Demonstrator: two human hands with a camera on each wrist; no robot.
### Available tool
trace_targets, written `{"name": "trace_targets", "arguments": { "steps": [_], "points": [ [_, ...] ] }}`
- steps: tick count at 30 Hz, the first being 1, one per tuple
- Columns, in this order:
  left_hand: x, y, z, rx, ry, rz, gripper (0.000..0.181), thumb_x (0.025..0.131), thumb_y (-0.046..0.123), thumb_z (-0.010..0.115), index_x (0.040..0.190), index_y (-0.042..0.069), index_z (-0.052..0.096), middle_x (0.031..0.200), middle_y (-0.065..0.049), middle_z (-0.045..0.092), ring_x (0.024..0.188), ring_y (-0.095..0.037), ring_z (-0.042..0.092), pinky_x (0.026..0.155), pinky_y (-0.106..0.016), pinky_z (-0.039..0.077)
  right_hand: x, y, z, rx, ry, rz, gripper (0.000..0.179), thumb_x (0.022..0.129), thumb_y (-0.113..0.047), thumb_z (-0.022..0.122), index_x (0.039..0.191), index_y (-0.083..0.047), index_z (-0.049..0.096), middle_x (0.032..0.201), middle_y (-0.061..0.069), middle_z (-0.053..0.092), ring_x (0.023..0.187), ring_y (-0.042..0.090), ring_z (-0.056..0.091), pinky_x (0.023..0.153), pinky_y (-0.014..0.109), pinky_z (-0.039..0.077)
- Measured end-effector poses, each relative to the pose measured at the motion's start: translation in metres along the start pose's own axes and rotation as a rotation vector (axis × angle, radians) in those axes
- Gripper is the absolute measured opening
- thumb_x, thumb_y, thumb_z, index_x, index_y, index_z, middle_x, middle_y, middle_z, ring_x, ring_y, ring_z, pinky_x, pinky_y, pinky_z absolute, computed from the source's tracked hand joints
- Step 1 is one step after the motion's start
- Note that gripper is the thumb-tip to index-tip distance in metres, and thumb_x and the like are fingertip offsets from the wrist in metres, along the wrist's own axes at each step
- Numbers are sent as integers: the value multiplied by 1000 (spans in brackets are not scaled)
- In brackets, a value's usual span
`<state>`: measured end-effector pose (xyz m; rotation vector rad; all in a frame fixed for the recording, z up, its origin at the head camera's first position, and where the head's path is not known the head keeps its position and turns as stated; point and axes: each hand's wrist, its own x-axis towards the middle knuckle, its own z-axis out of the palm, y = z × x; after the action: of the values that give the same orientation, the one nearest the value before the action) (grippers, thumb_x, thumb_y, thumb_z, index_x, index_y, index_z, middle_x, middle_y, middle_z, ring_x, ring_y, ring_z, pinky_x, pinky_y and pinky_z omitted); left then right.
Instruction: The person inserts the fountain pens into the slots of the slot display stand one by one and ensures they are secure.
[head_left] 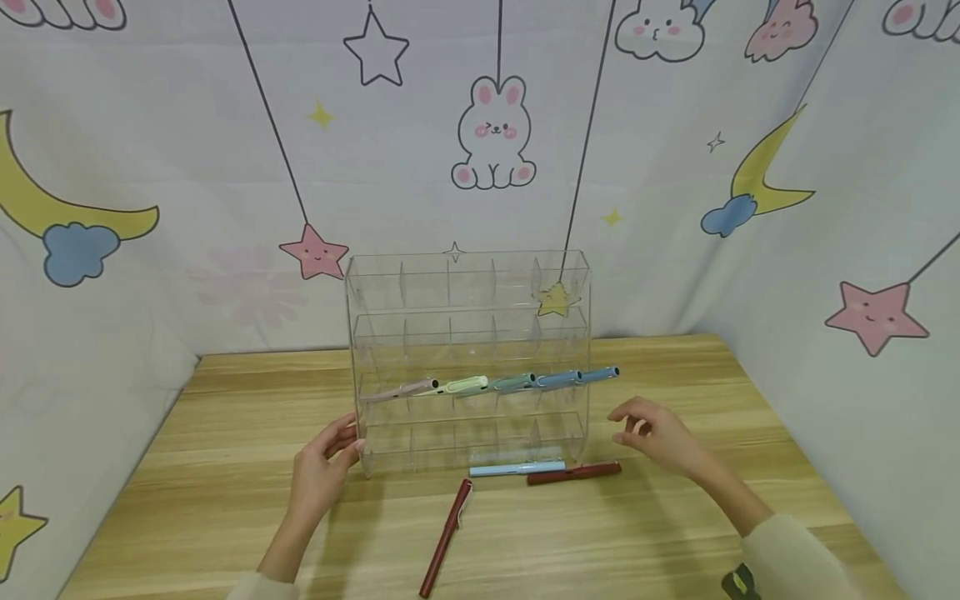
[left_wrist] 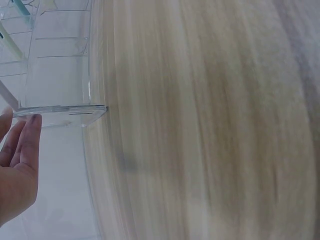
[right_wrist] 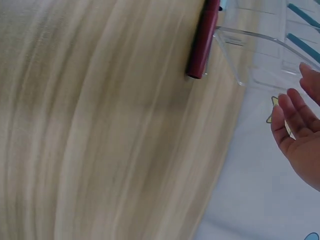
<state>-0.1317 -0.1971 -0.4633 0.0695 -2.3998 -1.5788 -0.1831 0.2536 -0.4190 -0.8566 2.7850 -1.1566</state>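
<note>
A clear acrylic rack (head_left: 471, 333) with tiers of small compartments stands upright on the table. My left hand (head_left: 322, 467) is at its lower left side, fingertips touching the side panel (left_wrist: 60, 109) in the left wrist view. Off the rack's right side, my right hand (head_left: 660, 437) hovers with loosely bent fingers and holds nothing. Across the third tier lean several pens: a mauve pen (head_left: 405, 389), a pale green pen (head_left: 463, 385), a green pen (head_left: 514, 382) and two blue ones, the outer blue pen (head_left: 600, 374) sticking out past the right side.
In front of the rack lie a light blue pen (head_left: 517, 469) and a dark red pen (head_left: 573, 473), their ends overlapping. Another dark red pen (head_left: 446, 537) lies nearer, pointing toward me. A patterned white curtain (head_left: 420, 208) encloses the wooden table (head_left: 247, 417) at the back and sides.
</note>
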Motion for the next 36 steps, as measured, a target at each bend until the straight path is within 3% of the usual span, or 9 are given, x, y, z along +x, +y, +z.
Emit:
{"name": "trace_targets", "arguments": {
  "steps": [3, 7, 21, 27, 36],
  "points": [
    [0, -1, 0, -1, 3, 4, 38, 83, -7, 62, 120, -4, 55, 103, -21, 62, 89, -14, 60, 69, -18, 54, -5, 8, 10, 27, -94, 47, 21, 82, 4, 63, 103, 2, 61, 103, 12, 55, 76, 11, 50, 55, 22, 48],
    [0, -2, 1, -5, 6, 8, 38, 82, -8, 62, 120, -3, 56, 102, -20, 63, 89, -13, 60, 69, -19, 54, -12, 18, 24, 33, -144, 61, 22, 82, 1, 65, 103, 3, 61, 104, 12, 53, 79, 18, 49, 56, 22, 48],
    [0, -2, 0, -20, 0, 2, 39, 82, -8, 62, 120, -4, 55, 103, -21, 63, 92, -26, 61, 69, -19, 54, -21, 37, 50, -57, -124, 77, 23, 76, 2, 69, 98, -2, 64, 97, 7, 52, 90, 26, 49, 76, 32, 48],
    [0, -1, 1, -30, -12, -11, 39, 83, -7, 61, 121, -3, 55, 105, -21, 62, 95, -29, 60, 71, -20, 54, -24, 39, 54, -82, -100, 72, 20, 76, 4, 68, 93, -6, 65, 94, 4, 53, 89, 26, 50, 77, 36, 48],
    [-1, 0, 0, -13, -8, -15, 39, 83, -7, 62, 121, -3, 55, 104, -21, 62, 94, -27, 60, 70, -20, 54, -27, 41, 56, -93, -81, 30, 21, 74, 6, 68, 90, -8, 65, 92, -2, 55, 86, 21, 53, 76, 33, 50]
  ]
}}
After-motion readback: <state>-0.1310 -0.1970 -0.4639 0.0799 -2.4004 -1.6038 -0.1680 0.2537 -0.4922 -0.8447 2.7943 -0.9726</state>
